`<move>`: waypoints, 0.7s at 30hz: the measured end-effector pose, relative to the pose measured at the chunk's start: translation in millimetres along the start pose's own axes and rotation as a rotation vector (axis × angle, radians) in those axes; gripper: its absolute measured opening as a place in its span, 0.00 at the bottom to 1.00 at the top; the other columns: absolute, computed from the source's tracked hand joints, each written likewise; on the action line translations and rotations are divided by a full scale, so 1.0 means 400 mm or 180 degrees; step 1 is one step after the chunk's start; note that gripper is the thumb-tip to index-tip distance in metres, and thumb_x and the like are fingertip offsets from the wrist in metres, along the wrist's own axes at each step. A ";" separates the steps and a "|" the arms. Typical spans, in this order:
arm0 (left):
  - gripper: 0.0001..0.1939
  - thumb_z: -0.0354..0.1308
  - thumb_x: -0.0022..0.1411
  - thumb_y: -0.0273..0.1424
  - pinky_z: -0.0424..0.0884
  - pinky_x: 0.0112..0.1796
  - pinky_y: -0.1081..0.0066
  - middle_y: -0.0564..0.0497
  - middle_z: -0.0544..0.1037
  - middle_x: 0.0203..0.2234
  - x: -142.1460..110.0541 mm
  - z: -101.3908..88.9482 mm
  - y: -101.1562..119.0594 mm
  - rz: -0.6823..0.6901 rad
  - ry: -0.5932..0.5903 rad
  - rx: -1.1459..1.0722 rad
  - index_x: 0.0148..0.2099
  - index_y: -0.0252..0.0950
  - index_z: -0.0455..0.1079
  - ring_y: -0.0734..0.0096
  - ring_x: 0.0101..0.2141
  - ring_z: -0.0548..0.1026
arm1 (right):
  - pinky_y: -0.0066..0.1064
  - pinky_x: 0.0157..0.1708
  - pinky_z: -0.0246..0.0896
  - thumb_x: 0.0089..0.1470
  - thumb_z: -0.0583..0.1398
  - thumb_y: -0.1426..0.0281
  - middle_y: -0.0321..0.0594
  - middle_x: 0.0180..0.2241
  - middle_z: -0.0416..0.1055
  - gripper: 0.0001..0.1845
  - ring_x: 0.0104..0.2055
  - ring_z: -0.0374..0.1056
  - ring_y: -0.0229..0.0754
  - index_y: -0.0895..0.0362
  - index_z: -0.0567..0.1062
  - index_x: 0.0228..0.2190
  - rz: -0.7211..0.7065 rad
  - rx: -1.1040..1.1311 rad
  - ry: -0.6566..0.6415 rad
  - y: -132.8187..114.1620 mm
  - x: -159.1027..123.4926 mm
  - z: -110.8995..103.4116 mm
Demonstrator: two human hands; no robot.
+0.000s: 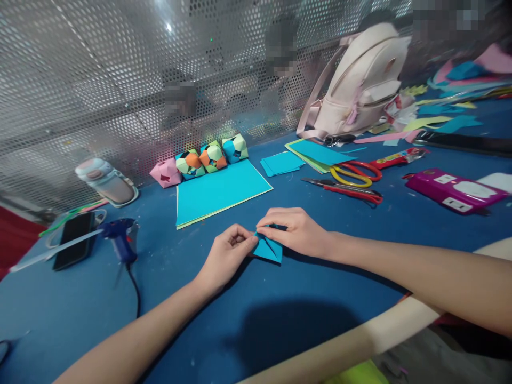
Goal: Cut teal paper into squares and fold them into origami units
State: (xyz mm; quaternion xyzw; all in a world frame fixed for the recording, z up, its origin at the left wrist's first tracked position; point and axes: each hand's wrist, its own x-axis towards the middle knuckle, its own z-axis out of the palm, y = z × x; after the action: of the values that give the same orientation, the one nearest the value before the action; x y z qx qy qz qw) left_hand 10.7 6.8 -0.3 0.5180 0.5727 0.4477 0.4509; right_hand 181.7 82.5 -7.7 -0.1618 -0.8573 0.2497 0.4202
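The small folded blue paper [269,250] is between the two hands, just above the desk or touching it; I cannot tell which. Taking this paper as the centre of the clock, the left hand [230,253] is at 9 o'clock, its thumb and bent forefinger pinching the left edge. The right hand [294,232] comes from 2 o'clock, and its thumb and fingertips pinch the upper edge, very near to the left thumb.

The desk [176,320] is blue, with small pale specks, and behind it rises a perforated metal wall [120,64]. Between 10 and 11 o'clock lies a stack of large sheets [224,192], blue on top, with four folded paper balls [213,157] in a row along its far side. Smaller blue pieces [282,163] lie at 12 o'clock, the scissors [352,175] at 2 o'clock, and a glue gun [120,239] at 9 o'clock.

Of the containers, a pale pink backpack [360,85] is at 1 o'clock and a bottle [106,181] between 9 and 10; their contents are hidden.
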 end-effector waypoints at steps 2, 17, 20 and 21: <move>0.15 0.64 0.51 0.40 0.62 0.26 0.76 0.58 0.68 0.19 -0.001 0.002 0.005 0.0076 0.0005 0.0050 0.26 0.34 0.66 0.78 0.22 0.65 | 0.27 0.34 0.63 0.58 0.58 0.69 0.40 0.31 0.75 0.09 0.33 0.69 0.37 0.59 0.77 0.33 0.0109 0.0100 -0.0022 -0.007 0.001 -0.003; 0.14 0.64 0.53 0.35 0.66 0.38 0.69 0.47 0.78 0.36 0.008 -0.008 -0.018 0.0295 0.0329 -0.0715 0.26 0.34 0.64 0.68 0.36 0.74 | 0.27 0.28 0.57 0.58 0.55 0.63 0.36 0.27 0.71 0.14 0.28 0.63 0.36 0.60 0.75 0.32 0.1419 0.0466 -0.0172 -0.006 0.007 0.004; 0.14 0.65 0.51 0.35 0.66 0.35 0.71 0.49 0.77 0.34 0.003 -0.001 -0.008 0.0155 0.0269 -0.0653 0.25 0.34 0.63 0.72 0.32 0.72 | 0.26 0.27 0.57 0.57 0.56 0.65 0.35 0.25 0.71 0.11 0.27 0.62 0.35 0.59 0.75 0.30 0.1256 0.0273 -0.0054 -0.006 0.006 0.004; 0.15 0.65 0.50 0.35 0.65 0.34 0.72 0.49 0.77 0.33 0.001 0.002 -0.004 0.0117 0.0244 -0.0621 0.25 0.34 0.62 0.74 0.31 0.71 | 0.26 0.27 0.57 0.56 0.56 0.66 0.35 0.25 0.71 0.10 0.27 0.62 0.35 0.59 0.75 0.29 0.1176 0.0193 -0.0032 -0.006 0.006 0.004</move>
State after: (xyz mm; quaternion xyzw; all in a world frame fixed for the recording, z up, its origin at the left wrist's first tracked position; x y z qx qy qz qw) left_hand 11.1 7.0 -2.0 0.4645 0.5337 0.5290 0.4686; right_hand 178.9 81.2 -5.7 -0.3025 -0.8071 0.3492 0.3676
